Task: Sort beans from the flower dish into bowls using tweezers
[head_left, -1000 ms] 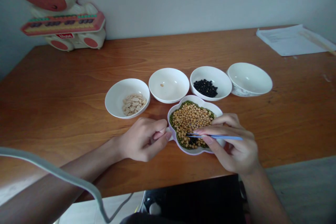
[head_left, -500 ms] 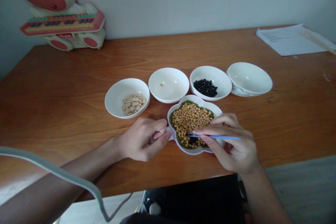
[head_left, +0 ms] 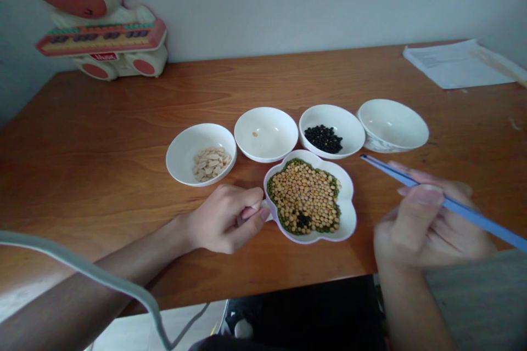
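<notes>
My left hand (head_left: 228, 218) is closed round the short handle of a flower-shaped dish (head_left: 349, 214). Yellow beans fill the dish, with green ones along the edges and a few black ones near the front. Right of the dish, my right hand (head_left: 428, 225) pinches blue tweezers (head_left: 411, 178); their dark tips seem to have a small black bean between them. Behind the dish stand a bowl of black beans (head_left: 323, 139), a bowl with one pale bean (head_left: 265, 120) and, at the left, a bowl of flat white seeds (head_left: 211, 163).
A fourth white bowl (head_left: 393, 123) touches the black-bean bowl's right side. Papers (head_left: 453, 63) lie at the back right of the wooden table (head_left: 102, 148). A toy with a keyboard (head_left: 107, 38) stands back left; a grey cable (head_left: 102, 279) crosses the lower left.
My right hand has moved away from the dish to the right with the tweezers, which now point back and left. My left hand stays on the handle.
</notes>
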{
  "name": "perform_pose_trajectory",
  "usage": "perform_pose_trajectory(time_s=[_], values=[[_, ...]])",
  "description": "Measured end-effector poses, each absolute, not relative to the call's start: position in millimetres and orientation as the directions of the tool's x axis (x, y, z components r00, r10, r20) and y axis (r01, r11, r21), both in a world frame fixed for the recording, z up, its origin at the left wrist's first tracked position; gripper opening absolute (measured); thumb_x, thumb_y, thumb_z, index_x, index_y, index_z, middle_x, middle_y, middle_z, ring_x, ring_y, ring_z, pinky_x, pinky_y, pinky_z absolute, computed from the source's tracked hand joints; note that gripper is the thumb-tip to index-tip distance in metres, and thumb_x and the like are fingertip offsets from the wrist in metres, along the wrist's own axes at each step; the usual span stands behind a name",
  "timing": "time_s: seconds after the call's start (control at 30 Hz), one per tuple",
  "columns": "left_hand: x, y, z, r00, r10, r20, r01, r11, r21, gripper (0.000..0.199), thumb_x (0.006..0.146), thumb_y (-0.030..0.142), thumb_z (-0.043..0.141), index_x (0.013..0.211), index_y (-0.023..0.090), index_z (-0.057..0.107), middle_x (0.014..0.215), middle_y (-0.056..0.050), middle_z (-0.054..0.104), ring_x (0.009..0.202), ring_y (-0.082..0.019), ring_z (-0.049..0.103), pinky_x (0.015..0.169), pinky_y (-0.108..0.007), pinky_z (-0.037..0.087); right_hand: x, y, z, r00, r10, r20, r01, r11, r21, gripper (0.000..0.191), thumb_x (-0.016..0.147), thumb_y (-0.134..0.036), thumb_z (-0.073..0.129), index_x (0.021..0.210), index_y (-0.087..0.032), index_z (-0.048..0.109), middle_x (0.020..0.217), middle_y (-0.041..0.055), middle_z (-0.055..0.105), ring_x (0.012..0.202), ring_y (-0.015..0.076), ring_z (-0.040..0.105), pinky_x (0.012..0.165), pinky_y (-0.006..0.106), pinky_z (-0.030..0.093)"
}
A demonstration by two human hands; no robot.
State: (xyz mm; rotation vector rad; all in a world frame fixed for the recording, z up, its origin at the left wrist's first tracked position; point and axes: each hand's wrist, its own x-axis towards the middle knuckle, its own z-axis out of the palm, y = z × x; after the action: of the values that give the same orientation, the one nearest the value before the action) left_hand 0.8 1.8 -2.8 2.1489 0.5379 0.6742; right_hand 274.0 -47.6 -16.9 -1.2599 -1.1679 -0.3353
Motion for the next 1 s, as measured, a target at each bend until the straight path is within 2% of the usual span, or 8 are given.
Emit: perform_pose_trajectory(time_s=[0.1, 0.23, 0.3, 0.37, 0.47, 0.53, 0.6, 1.0], values=[[1.2, 2.0, -1.7, 0.769, 0.576, 0.278, 0.157, -0.591, 0.792, 0.035, 0.097, 0.012, 0.055, 0.074, 0.023, 0.03, 0.061, 0.009, 0.034, 0.05, -0.006, 0.029, 0.049, -0.023, 0.025, 274.5, -38.6, -15.3, 0.426, 0.478, 0.768, 0.775, 0.245, -0.582, 0.019, 0.099, -0.029, 0.066, 0.111, -0.022, 0.08, 0.1, 0.0043, 0.082, 0.089, 0.0215, 0.075, 0.081, 0.041, 0.06], [1.6, 2.5, -1.4, 0.773, 0.573, 0.273, 0.161, -0.592, 0.79, 0.035, 0.097, 0.013, 0.054, 0.074, 0.023, 0.031, 0.061, 0.008, 0.036, 0.05, -0.007, 0.031, 0.048, -0.023, 0.026, 277.5, -40.2, -16.8, 0.409, 0.578, 0.707, 0.729, 0.259, -0.633, 0.024, 0.1, -0.024, 0.066, 0.12, -0.027, 0.079, 0.112, 0.0052, 0.081, 0.099, 0.0253, 0.076, 0.092, 0.047, 0.062], [1.7, 2.5, -1.6, 0.772, 0.569, 0.284, 0.148, -0.596, 0.79, 0.035, 0.097, 0.013, 0.054, 0.074, 0.023, 0.03, 0.06, 0.009, 0.035, 0.049, -0.007, 0.03, 0.048, -0.024, 0.025, 278.9, -47.4, -18.8, 0.398, 0.577, 0.713, 0.706, 0.304, -0.64, 0.024, 0.098, -0.021, 0.067, 0.118, -0.028, 0.079, 0.11, 0.0044, 0.081, 0.097, 0.025, 0.076, 0.089, 0.046, 0.062], [1.9, 2.4, -1.7, 0.769, 0.568, 0.294, 0.145, -0.602, 0.785, 0.035, 0.097, 0.013, 0.054, 0.074, 0.023, 0.03, 0.06, 0.009, 0.034, 0.049, -0.007, 0.029, 0.048, -0.024, 0.024, 279.9, -55.7, -19.7, 0.328, 0.609, 0.722, 0.691, 0.367, -0.623, 0.025, 0.095, -0.017, 0.069, 0.114, -0.029, 0.08, 0.102, 0.003, 0.082, 0.089, 0.0229, 0.075, 0.079, 0.042, 0.061], [1.8, 2.3, -2.0, 0.768, 0.57, 0.293, 0.155, -0.609, 0.778, 0.035, 0.098, 0.013, 0.054, 0.074, 0.023, 0.03, 0.061, 0.008, 0.035, 0.05, -0.007, 0.03, 0.049, -0.024, 0.025, 280.4, -64.5, -17.1, 0.085, 0.705, 0.704, 0.658, 0.491, -0.571, 0.029, 0.09, -0.011, 0.07, 0.113, -0.028, 0.079, 0.093, 0.0017, 0.081, 0.079, 0.0195, 0.068, 0.066, 0.036, 0.056], [1.5, 2.2, -2.5, 0.77, 0.568, 0.291, 0.151, -0.605, 0.782, 0.035, 0.098, 0.013, 0.054, 0.074, 0.023, 0.03, 0.061, 0.008, 0.036, 0.05, -0.007, 0.03, 0.049, -0.024, 0.025, 280.1, -66.0, -13.8, -0.083, 0.729, 0.679, 0.612, 0.575, -0.543, 0.032, 0.087, -0.007, 0.071, 0.112, -0.026, 0.078, 0.09, 0.001, 0.08, 0.078, 0.018, 0.065, 0.064, 0.034, 0.055], [1.2, 2.3, -3.3, 0.772, 0.566, 0.289, 0.144, -0.599, 0.788, 0.034, 0.098, 0.013, 0.054, 0.074, 0.023, 0.031, 0.061, 0.008, 0.035, 0.05, -0.006, 0.03, 0.048, -0.024, 0.025, 279.7, -65.1, -11.3, -0.173, 0.727, 0.664, 0.567, 0.625, -0.537, 0.033, 0.084, -0.006, 0.072, 0.11, -0.024, 0.077, 0.088, 0.0004, 0.08, 0.079, 0.0176, 0.064, 0.066, 0.033, 0.055], [1.1, 2.4, -2.8, 0.773, 0.574, 0.27, 0.154, -0.583, 0.798, 0.034, 0.097, 0.014, 0.054, 0.074, 0.023, 0.031, 0.06, 0.009, 0.036, 0.049, -0.007, 0.031, 0.048, -0.024, 0.025, 279.3, -61.8, -12.7, -0.237, 0.752, 0.615, 0.576, 0.618, -0.535, 0.032, 0.085, -0.01, 0.073, 0.111, -0.028, 0.077, 0.086, 0.0006, 0.079, 0.079, 0.0186, 0.067, 0.069, 0.035, 0.055]])
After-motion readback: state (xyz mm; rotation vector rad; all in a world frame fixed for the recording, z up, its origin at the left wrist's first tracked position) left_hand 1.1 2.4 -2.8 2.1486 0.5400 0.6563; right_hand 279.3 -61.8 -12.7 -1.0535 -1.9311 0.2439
